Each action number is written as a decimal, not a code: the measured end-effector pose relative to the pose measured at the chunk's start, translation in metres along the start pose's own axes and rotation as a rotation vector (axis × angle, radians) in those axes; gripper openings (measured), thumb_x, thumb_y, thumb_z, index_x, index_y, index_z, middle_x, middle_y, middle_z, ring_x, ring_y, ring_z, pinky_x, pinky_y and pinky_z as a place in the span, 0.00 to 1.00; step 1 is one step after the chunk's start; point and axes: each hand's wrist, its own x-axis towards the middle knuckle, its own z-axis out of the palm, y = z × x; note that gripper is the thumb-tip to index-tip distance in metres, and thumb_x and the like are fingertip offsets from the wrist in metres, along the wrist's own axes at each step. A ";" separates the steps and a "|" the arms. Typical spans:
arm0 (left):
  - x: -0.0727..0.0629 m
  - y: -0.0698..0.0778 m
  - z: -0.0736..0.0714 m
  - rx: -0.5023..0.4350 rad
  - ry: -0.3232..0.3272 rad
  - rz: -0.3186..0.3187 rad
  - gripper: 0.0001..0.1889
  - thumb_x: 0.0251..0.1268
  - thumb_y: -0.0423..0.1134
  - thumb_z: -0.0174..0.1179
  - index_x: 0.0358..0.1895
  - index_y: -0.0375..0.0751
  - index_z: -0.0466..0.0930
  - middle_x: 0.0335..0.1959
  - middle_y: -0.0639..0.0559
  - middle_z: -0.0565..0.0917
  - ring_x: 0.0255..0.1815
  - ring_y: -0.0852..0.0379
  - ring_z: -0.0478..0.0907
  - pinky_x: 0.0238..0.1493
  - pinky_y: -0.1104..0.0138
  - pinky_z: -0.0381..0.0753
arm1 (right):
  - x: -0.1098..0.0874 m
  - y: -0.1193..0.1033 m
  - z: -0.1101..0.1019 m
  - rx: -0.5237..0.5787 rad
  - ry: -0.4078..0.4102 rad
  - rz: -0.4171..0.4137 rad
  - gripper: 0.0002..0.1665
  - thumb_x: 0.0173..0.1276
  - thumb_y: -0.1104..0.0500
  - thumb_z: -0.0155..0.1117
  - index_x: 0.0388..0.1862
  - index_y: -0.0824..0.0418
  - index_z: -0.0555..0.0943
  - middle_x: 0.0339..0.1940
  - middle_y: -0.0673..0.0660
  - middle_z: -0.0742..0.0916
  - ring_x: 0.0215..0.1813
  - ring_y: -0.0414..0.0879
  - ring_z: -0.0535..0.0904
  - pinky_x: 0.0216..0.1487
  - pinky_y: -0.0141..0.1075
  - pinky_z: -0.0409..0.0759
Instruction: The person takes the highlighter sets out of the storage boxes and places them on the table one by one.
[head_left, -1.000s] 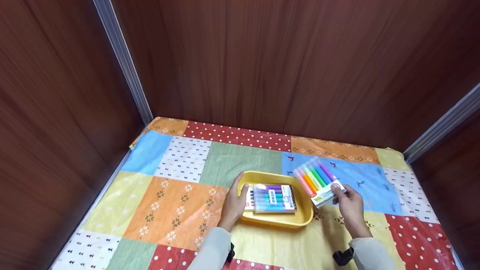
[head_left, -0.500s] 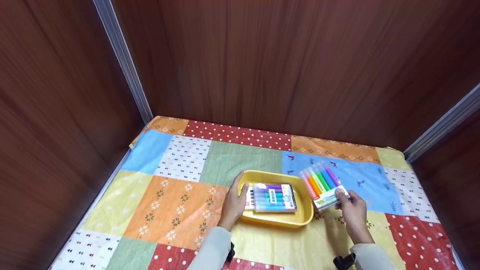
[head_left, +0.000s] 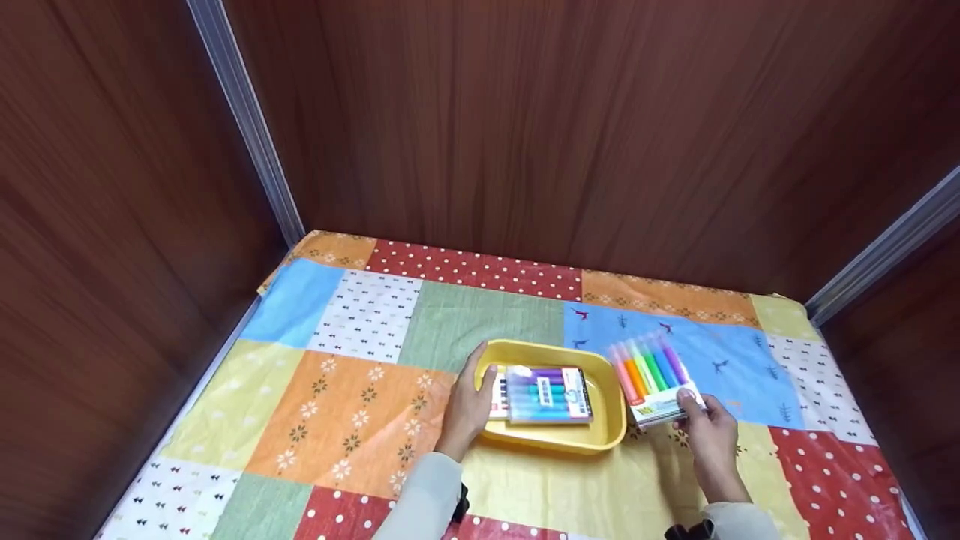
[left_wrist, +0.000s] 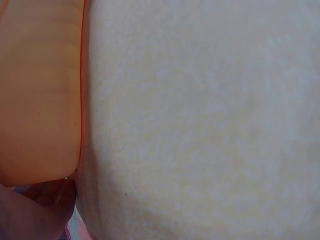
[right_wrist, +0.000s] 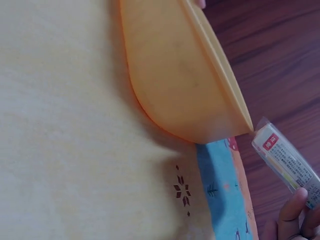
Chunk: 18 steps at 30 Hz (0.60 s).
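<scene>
My left hand (head_left: 466,411) grips the left end of a yellow plastic tray (head_left: 604,427), its thumb over the rim. The left wrist view shows that tray's wall (left_wrist: 42,100) with part of the hand (left_wrist: 37,212) below it. Inside the tray lies a clear pack of purple, teal and blue markers (head_left: 547,394), partly over another pack with a white edge (head_left: 499,391). Just right of the tray, my right hand (head_left: 711,435) pinches the white-labelled end of a pack of multicoloured markers (head_left: 651,371). In the right wrist view, the pack's printed side (right_wrist: 287,160) appears near the tray rim (right_wrist: 220,65).
A patchwork-patterned cloth (head_left: 337,405) covers the table. Dark wood panels (head_left: 480,135) enclose it at the back and both sides, with metal strips (head_left: 251,120) at the corners.
The right hand has shifted slightly right and toward the person with the multicoloured marker pack, which has turned a little more upright in view. The left hand and tray have stayed in place.
</scene>
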 end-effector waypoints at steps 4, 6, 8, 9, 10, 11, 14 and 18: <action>0.000 0.000 0.000 -0.003 -0.005 0.007 0.27 0.80 0.57 0.45 0.78 0.70 0.56 0.78 0.53 0.67 0.74 0.39 0.69 0.70 0.41 0.70 | -0.002 0.006 -0.001 0.035 0.025 0.019 0.17 0.78 0.48 0.56 0.46 0.62 0.76 0.22 0.39 0.81 0.25 0.33 0.77 0.33 0.30 0.78; 0.001 0.000 -0.001 -0.009 -0.008 0.008 0.27 0.80 0.57 0.45 0.78 0.69 0.56 0.79 0.54 0.66 0.75 0.40 0.69 0.72 0.42 0.69 | -0.002 0.009 -0.001 0.055 0.035 0.026 0.18 0.78 0.48 0.56 0.46 0.63 0.75 0.22 0.38 0.81 0.26 0.33 0.77 0.34 0.29 0.78; 0.001 0.000 -0.001 -0.015 -0.007 0.014 0.27 0.80 0.57 0.44 0.78 0.68 0.56 0.79 0.53 0.66 0.75 0.39 0.68 0.72 0.42 0.68 | -0.003 0.012 -0.001 0.062 0.038 0.036 0.18 0.78 0.49 0.55 0.47 0.64 0.75 0.22 0.38 0.81 0.25 0.33 0.77 0.33 0.28 0.77; 0.001 0.000 -0.001 -0.016 -0.006 0.016 0.27 0.80 0.57 0.44 0.79 0.67 0.57 0.79 0.53 0.66 0.75 0.39 0.68 0.72 0.42 0.68 | -0.003 0.014 0.000 0.066 0.039 0.040 0.18 0.79 0.49 0.55 0.47 0.64 0.75 0.22 0.37 0.82 0.25 0.33 0.77 0.34 0.28 0.78; 0.001 0.000 -0.001 -0.018 -0.007 0.016 0.27 0.80 0.57 0.44 0.79 0.67 0.57 0.79 0.53 0.66 0.76 0.39 0.67 0.73 0.42 0.67 | -0.003 0.016 0.000 0.071 0.040 0.044 0.18 0.79 0.50 0.54 0.47 0.65 0.75 0.21 0.38 0.82 0.25 0.33 0.77 0.34 0.28 0.78; 0.001 0.000 -0.001 -0.018 -0.008 0.014 0.27 0.80 0.56 0.44 0.79 0.67 0.57 0.79 0.52 0.66 0.76 0.39 0.67 0.73 0.42 0.67 | -0.004 0.017 0.000 0.073 0.045 0.051 0.17 0.79 0.50 0.54 0.48 0.65 0.75 0.21 0.38 0.81 0.24 0.34 0.77 0.34 0.28 0.78; 0.000 0.001 -0.001 -0.016 -0.007 0.006 0.27 0.80 0.57 0.44 0.79 0.68 0.56 0.79 0.52 0.66 0.76 0.39 0.67 0.73 0.41 0.67 | -0.005 0.022 0.000 0.094 0.048 0.064 0.16 0.79 0.52 0.54 0.48 0.66 0.75 0.21 0.38 0.81 0.24 0.33 0.76 0.34 0.27 0.79; 0.000 0.001 -0.001 -0.013 -0.005 0.003 0.27 0.80 0.57 0.45 0.78 0.69 0.57 0.79 0.52 0.66 0.75 0.38 0.68 0.71 0.40 0.69 | -0.007 0.026 0.001 0.131 0.046 0.065 0.15 0.79 0.54 0.55 0.48 0.67 0.75 0.21 0.39 0.82 0.23 0.33 0.77 0.33 0.27 0.81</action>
